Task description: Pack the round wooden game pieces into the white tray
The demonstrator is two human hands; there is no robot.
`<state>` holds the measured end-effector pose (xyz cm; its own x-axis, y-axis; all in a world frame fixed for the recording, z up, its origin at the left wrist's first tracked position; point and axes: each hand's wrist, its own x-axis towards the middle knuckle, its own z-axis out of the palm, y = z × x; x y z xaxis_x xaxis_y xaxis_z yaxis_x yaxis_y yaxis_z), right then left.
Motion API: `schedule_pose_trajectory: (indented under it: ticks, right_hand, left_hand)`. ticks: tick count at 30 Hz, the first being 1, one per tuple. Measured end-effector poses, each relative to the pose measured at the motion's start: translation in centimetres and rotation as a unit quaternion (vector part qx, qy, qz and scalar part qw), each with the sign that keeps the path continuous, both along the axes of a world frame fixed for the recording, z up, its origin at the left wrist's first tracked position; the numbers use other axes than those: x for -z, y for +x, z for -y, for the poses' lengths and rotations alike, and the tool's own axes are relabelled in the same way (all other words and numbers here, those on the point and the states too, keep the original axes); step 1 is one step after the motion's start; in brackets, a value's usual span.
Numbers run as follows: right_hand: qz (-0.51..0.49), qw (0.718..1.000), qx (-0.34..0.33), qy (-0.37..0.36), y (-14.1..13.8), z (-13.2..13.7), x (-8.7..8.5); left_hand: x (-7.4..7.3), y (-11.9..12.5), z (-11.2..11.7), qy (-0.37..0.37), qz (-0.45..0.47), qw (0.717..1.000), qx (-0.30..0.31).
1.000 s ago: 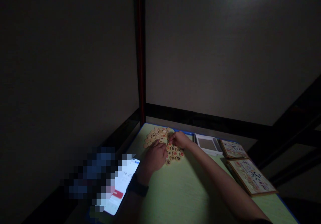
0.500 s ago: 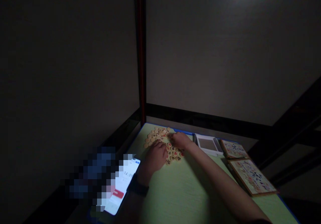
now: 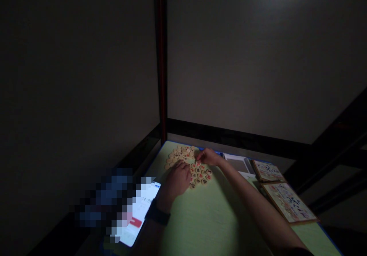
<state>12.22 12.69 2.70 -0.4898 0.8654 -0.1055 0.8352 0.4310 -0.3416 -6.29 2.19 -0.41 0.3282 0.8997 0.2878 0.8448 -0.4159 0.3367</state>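
Several round wooden xiangqi pieces (image 3: 200,175) with red or black characters lie face up in a flat cluster on the green table. Behind and left of them is a looser heap of pieces (image 3: 173,157), many showing blank faces. My left hand (image 3: 180,177) rests palm down between the two groups, its fingers laid loosely over the pieces at its tips. At the far edge of the cluster, my right hand (image 3: 210,157) has its thumb and fingers bent down together on a red-marked piece (image 3: 198,163), partly covered by the fingertips.
A lit smartphone (image 3: 140,214) lies at the table's left edge. Toward the back right stands a white open box (image 3: 249,175), partly behind my right forearm. Two printed, patterned boxes (image 3: 268,170) (image 3: 289,202) lie at the right. Walls enclose the table's far corner.
My right hand has shifted slightly right and away from the heap, uncovering more pieces at the cluster's right side. Some of those pieces have moved a little. My left hand stays put.
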Motion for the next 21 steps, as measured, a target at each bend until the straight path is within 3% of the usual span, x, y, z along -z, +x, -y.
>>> schedule_pose_trajectory:
  ticks: [4, 10, 16, 21]
  right_hand:
    - [0.009, 1.0, 0.0, 0.007, 0.2, 0.1, -0.1]
    - [0.044, 0.996, 0.016, 0.072, -2.5, 2.1, -1.2]
    - [0.093, 0.988, 0.028, 0.118, -7.0, 3.8, -0.6]
    - [0.113, 0.987, 0.03, 0.114, -6.6, 3.8, -0.8]
  left_hand:
    - [-0.9, -0.3, -0.1, 0.01, 0.003, 0.999, -0.045]
    - [-2.3, -1.3, -0.7, -0.061, -0.038, 0.977, -0.203]
    - [-1.5, -2.5, -0.8, -0.063, -0.059, 0.972, -0.219]
    - [-1.0, -3.7, -1.1, -0.064, -0.057, 0.97, -0.228]
